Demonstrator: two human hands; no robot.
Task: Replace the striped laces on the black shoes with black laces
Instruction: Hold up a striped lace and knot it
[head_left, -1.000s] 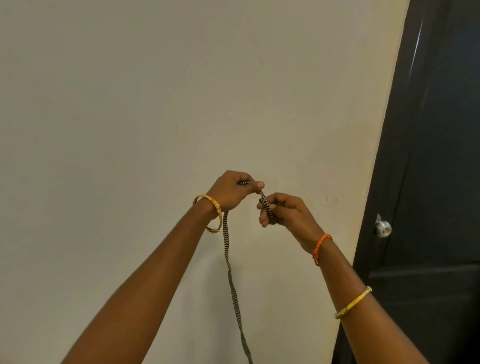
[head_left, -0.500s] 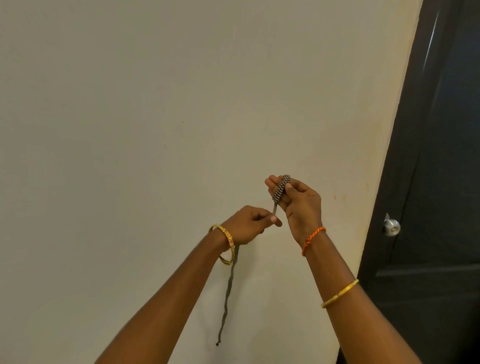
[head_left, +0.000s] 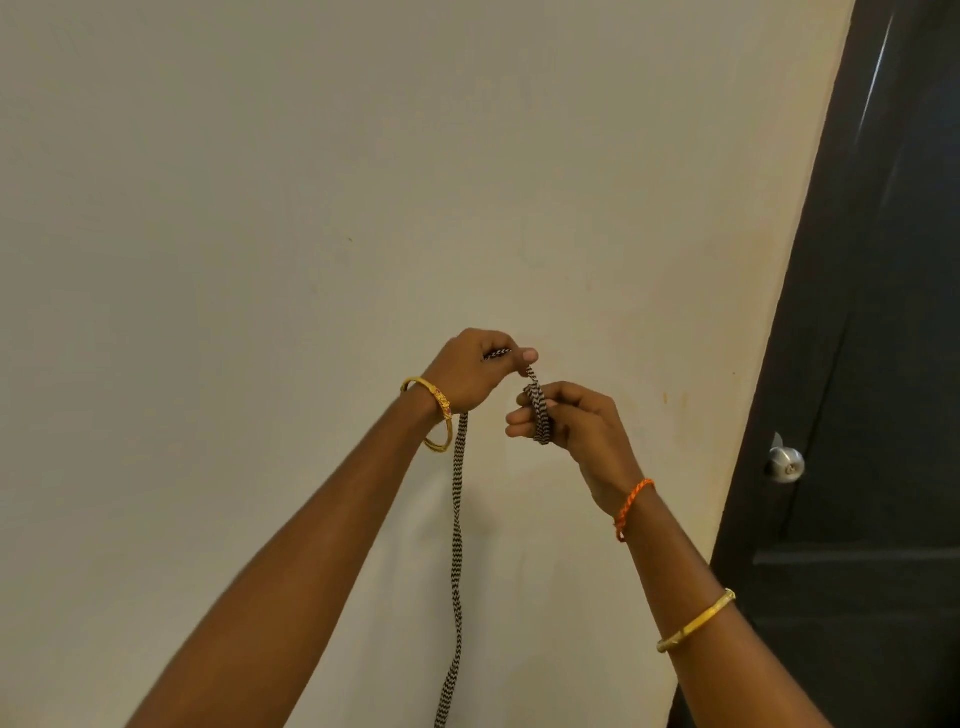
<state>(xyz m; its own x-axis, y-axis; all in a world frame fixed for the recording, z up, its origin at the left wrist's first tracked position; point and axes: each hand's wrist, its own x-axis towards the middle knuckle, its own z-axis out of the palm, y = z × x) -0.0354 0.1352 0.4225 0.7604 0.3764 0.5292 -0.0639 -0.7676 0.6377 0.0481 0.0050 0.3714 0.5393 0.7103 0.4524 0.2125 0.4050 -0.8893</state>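
Cream wall, both hands gripping striped lace, apparently coiled round right hand, left hand

striped lace: lower end cut off by bottom edge | middle hidden in left hand

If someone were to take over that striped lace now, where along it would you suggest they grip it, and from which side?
Judging by its pose, take the striped lace on the straight hanging run below the left hand, pinching across its flat width from the side. That stretch hangs free against the wall; the part in the right hand is bunched in loops.
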